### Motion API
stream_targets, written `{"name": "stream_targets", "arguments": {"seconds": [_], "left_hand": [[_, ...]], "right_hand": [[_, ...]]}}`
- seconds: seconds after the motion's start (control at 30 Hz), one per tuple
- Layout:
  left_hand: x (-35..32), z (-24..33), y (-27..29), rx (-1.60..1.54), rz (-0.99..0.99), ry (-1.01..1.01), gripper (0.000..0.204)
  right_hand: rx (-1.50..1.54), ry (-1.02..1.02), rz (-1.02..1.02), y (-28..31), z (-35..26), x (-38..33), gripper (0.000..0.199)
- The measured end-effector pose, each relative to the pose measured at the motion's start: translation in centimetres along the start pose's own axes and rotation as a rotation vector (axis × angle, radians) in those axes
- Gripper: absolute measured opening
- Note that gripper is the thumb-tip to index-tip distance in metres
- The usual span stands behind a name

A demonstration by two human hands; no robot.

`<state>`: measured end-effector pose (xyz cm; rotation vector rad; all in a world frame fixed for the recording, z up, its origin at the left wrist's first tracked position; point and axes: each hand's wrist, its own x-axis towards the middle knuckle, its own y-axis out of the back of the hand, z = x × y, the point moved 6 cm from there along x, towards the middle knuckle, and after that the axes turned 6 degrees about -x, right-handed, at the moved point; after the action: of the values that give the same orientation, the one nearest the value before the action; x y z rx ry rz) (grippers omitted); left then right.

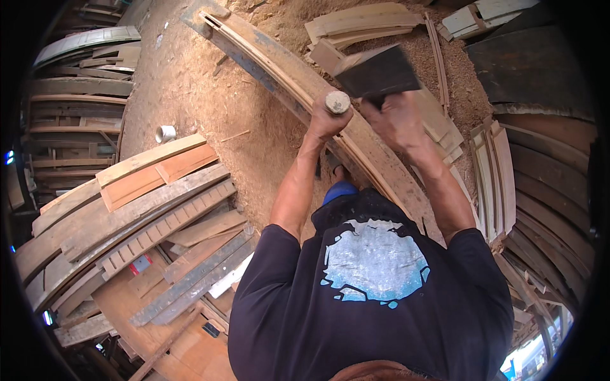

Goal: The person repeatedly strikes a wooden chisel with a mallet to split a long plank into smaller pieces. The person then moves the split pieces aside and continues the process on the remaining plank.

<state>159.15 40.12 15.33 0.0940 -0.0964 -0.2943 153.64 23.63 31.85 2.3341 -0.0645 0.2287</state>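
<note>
Beneath your left grip (330, 120), a long wooden strip (289, 82) runs diagonally along a heavier beam (387, 166). That grip wraps a round-ended wooden handle (337, 102), its lower end hidden. Your right grip (397, 122), just beside it, is closed on a blurred block mallet (379, 71). Well beyond the left grip, one dark slot (212, 22) appears already cut; how much cutting remains under your fist, you cannot tell. Left of that grip, sawdust-covered floor (248, 130) offers room; right of the mallet grip, loose boards (445, 127) crowd near.
</note>
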Motion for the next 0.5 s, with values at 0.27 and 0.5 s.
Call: {"name": "stream_targets", "arguments": {"seconds": [0.27,0.5], "left_hand": [[-1.5,0.4,0.6,0.051,-0.02,0.027,0.019],[-2.6,-0.7,1.0,0.059,-0.033,-0.062,0.026]], "right_hand": [[0.119,-0.068,-0.003,0.7,1.1,-0.5,0.022],[-0.026,0.151,-0.001,-4.3,2.1,-1.3,0.024]]}}
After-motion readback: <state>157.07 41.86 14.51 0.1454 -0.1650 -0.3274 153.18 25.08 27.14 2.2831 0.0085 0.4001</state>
